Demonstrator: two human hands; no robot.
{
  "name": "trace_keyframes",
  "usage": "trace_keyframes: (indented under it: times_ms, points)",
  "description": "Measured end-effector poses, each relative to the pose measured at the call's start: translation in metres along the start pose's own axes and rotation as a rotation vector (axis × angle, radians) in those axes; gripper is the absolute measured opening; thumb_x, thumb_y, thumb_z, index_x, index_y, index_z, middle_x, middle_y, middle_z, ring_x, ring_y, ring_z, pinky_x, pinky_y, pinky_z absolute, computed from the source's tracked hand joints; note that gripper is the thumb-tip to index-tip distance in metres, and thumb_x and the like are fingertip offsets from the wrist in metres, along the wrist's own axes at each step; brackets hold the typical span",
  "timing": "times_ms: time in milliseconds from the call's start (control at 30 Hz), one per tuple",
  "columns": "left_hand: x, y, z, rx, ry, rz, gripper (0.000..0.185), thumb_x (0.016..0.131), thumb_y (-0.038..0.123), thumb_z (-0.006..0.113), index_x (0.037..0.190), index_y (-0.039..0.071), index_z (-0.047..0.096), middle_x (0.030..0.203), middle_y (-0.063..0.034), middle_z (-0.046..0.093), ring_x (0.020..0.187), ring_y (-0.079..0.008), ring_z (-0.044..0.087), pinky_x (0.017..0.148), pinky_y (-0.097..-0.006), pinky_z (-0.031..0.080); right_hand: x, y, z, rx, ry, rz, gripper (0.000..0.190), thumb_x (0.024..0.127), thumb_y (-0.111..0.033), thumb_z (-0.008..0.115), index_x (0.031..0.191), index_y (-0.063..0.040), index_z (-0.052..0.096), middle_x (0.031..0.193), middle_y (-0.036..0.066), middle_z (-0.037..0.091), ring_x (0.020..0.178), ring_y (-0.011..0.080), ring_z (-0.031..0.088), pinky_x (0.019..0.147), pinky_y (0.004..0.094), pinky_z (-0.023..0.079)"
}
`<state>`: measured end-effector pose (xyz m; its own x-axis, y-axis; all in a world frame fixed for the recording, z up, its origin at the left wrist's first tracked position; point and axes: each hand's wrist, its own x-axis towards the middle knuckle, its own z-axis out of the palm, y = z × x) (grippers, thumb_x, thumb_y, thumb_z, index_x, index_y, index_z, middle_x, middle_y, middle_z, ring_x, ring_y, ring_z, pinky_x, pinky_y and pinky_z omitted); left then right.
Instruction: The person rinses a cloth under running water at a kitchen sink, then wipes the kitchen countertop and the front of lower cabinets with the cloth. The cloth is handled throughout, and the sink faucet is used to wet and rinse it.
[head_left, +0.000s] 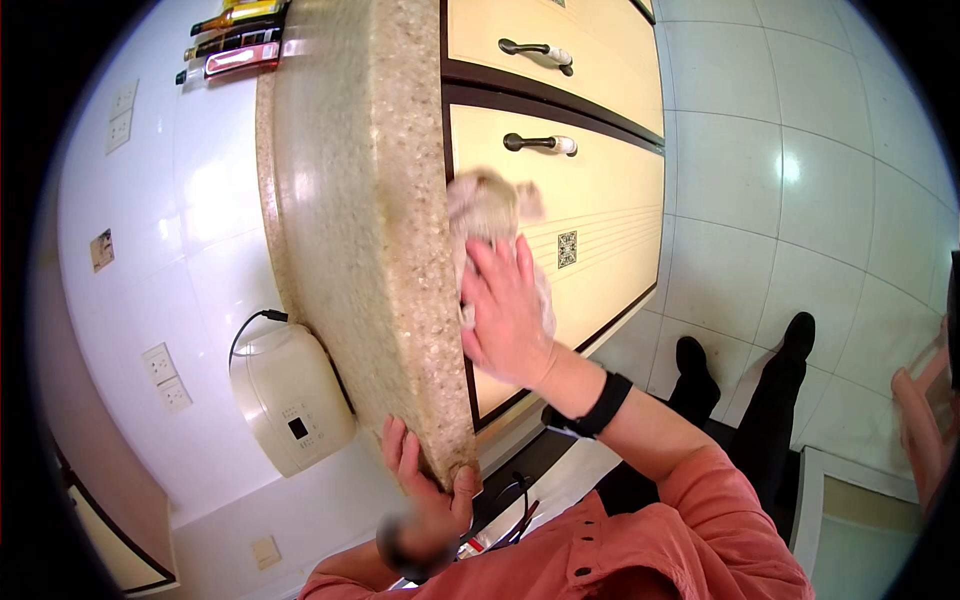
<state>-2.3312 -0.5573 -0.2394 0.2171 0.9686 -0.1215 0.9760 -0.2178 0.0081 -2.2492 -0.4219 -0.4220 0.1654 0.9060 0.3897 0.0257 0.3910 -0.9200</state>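
My right hand (510, 319) presses a pale, crumpled cloth (484, 206) against the top of a cream cabinet front (607, 225), just below the speckled stone countertop's edge. The cloth's far end is blurred, and part of it lies hidden under the fingers. At the near corner of the countertop (420, 292), my left hand (435, 480) rests with its fingers on the top and its thumb at the edge; it holds no loose thing.
A cream rice cooker (300, 401) with a black cord stands on the counter by the tiled wall. Several bottles (240, 60) stand farther along. Dark handles (540, 144) stick out from the cabinet fronts. A pink chair or stool (919, 420) is at the right edge.
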Motion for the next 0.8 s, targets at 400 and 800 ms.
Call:
trace_keyframes:
  times_ms: [400,800]
  points:
    - [0.002,-0.003,0.007,-0.051,0.061,0.056,0.068,0.088,0.023,0.054,0.139,-0.007,0.022,0.146,-0.0270,0.020,0.137,-0.0383,0.022,0.111,-0.0458,0.017,0.019,-0.013,-0.022,0.000,0.033,-0.004,0.064,0.076,-0.023,0.055,0.131,0.003,0.035,0.138,0.030,0.029,0.128,0.0520,0.027,0.106,0.0627,0.019]
    - [-0.003,-0.003,0.006,-0.096,0.047,0.002,0.067,0.088,0.019,0.053,0.141,-0.004,0.021,0.148,-0.0251,0.017,0.138,-0.0393,0.020,0.112,-0.0472,0.016,0.131,0.032,-0.045,-0.317,0.181,0.223,0.051,0.081,-0.016,0.060,0.121,0.007,0.039,0.124,0.026,0.042,0.114,0.0419,0.041,0.100,0.0512,0.032]
